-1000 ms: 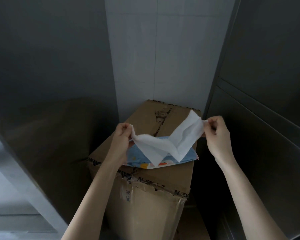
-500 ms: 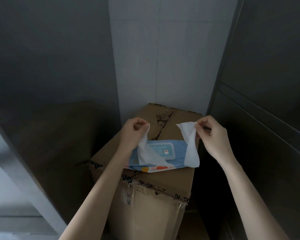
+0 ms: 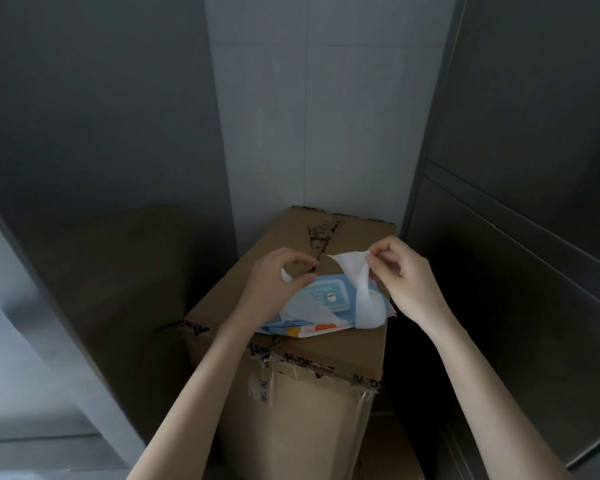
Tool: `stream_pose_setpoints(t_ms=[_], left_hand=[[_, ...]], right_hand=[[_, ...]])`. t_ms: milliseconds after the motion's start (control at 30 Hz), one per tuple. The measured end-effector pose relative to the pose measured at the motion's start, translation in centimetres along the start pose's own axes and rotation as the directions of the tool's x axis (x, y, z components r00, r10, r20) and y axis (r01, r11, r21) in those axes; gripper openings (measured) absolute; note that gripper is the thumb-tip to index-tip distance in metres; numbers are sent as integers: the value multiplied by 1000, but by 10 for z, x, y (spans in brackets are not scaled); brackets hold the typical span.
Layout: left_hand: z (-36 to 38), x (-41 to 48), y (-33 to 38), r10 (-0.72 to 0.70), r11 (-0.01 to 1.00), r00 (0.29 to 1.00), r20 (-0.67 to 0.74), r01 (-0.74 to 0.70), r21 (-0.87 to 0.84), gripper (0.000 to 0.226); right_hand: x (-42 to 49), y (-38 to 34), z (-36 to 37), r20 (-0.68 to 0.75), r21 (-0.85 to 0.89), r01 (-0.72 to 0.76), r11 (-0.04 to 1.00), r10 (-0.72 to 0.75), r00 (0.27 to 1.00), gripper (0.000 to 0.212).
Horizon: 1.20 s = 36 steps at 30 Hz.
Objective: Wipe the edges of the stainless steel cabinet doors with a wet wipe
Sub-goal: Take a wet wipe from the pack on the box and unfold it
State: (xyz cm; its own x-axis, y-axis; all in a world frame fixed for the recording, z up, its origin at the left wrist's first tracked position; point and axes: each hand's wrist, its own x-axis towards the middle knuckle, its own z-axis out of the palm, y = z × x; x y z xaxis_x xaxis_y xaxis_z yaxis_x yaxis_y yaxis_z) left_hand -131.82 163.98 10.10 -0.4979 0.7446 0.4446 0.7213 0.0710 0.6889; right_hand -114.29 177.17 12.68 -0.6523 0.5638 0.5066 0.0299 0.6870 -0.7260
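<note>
A white wet wipe hangs between my two hands above a blue wipe pack lying on a cardboard box. My left hand pinches one corner of the wipe, whose loose end droops over the pack. My right hand pinches the other corner with thumb and fingers, and a folded strip hangs down from it. Stainless steel cabinet doors stand on the left and on the right of the box.
A tiled white wall fills the gap behind the box. The right cabinet has a horizontal seam between panels. A steel door edge runs diagonally at the lower left. The box has torn tape along its front rim.
My hands have come closer together, so the wipe that was stretched wide now sags and folds between them. The view has shifted slightly downward.
</note>
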Motion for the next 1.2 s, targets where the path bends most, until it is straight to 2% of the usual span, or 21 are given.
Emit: stream_pose_setpoints(t_ms=[133,267,367,467,633,767,900,967,1100,1200], left_hand=[[-3,-18,11,-11,991,999,49,17,-129,44],[0,-36,20,-65,984,991,115,83,-160,50],[-2,-49,29,-15,980,992,128,40,-193,33],[-10,-65,39,44,952,986,159,7,-307,16],[-20,-91,56,64,890,982,176,24,-456,5],[-25,-115,65,-27,860,984,179,114,-498,15],[-18,-147,74,-240,803,964,114,263,-535,16],[-10,-169,81,-270,770,957,105,280,-573,25],[2,-216,93,-253,886,965,77,263,-382,51],[4,-256,100,-332,907,943,-18,314,-280,42]], right_hand=[[-12,-25,-5,6,129,1,992,-1,1000,13],[-29,-45,-6,0,250,-51,967,52,999,12],[-44,-52,-9,-35,269,-93,959,106,994,10],[-61,-56,-12,-96,213,-116,970,139,986,9],[-84,-63,-16,-132,71,-124,990,132,982,2],[-105,-73,-17,-176,-60,-53,997,41,984,4],[-137,-80,-17,-150,-4,-64,998,63,987,4],[-157,-83,-19,-120,27,-82,996,84,989,3],[-200,-88,-21,-41,70,-83,994,86,995,5],[-233,-93,-22,38,95,-89,991,86,996,7]])
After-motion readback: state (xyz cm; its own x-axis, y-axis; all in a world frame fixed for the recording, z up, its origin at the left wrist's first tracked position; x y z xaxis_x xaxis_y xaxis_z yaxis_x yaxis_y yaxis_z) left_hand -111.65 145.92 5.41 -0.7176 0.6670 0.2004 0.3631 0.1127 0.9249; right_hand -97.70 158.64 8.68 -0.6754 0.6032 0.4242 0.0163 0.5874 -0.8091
